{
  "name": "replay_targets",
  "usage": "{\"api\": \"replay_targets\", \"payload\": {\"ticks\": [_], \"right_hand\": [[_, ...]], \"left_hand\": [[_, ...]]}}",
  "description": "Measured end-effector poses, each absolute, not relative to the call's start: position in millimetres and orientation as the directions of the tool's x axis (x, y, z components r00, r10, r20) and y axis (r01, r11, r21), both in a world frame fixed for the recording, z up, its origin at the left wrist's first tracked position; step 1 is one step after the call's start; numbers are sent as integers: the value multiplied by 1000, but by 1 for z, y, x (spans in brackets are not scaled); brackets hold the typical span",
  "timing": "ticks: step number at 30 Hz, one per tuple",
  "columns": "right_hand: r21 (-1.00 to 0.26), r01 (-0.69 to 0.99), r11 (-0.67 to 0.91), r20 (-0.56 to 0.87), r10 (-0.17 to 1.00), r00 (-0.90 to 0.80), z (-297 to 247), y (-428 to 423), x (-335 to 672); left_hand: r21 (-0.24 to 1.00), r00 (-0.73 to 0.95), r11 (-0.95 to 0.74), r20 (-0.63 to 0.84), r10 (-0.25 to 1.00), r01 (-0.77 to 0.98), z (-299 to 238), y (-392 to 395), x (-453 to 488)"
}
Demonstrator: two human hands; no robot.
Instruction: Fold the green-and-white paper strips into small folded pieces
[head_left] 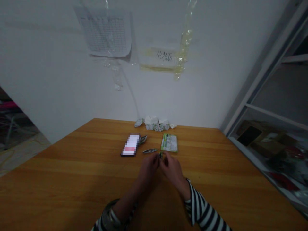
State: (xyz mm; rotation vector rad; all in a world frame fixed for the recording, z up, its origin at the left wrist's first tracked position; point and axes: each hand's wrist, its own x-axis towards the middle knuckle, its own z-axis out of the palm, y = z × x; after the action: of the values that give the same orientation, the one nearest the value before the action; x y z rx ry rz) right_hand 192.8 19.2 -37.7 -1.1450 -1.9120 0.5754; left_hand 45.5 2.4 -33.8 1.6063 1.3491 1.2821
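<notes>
My left hand and my right hand meet above the wooden table. Their fingertips are closed together on a small green and dark item. Its kind is too small and too covered by the fingers to make out. Just beyond my left hand lies a flat, thin packet. Behind my right hand is a green and white printed packet, lying flat. Another small packet rests against the right side of a phone with its screen lit.
Along the table's back edge, at the wall, sits a row of crumpled white papers and printed wrappers. Taped sheets hang on the wall above. To the right stands a metal-framed shelf holding a cardboard box.
</notes>
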Motion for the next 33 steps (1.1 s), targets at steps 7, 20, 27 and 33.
{"api": "replay_targets", "payload": {"ticks": [7, 20, 27, 33], "right_hand": [[-674, 404, 619, 487, 783, -387, -44, 13, 182], [-924, 15, 383, 383, 924, 6, -54, 25, 181], [-942, -62, 330, 334, 939, -77, -50, 34, 188], [-953, -153, 262, 279, 955, -102, -59, 38, 177]], "left_hand": [[863, -58, -290, 343, 938, 413, -33, 1, 48], [974, -4, -195, 196, 981, -112, -39, 12, 42], [874, 92, 32, 15, 996, -485, -29, 7, 47], [914, 100, -37, 84, 991, -403, -36, 9, 49]]}}
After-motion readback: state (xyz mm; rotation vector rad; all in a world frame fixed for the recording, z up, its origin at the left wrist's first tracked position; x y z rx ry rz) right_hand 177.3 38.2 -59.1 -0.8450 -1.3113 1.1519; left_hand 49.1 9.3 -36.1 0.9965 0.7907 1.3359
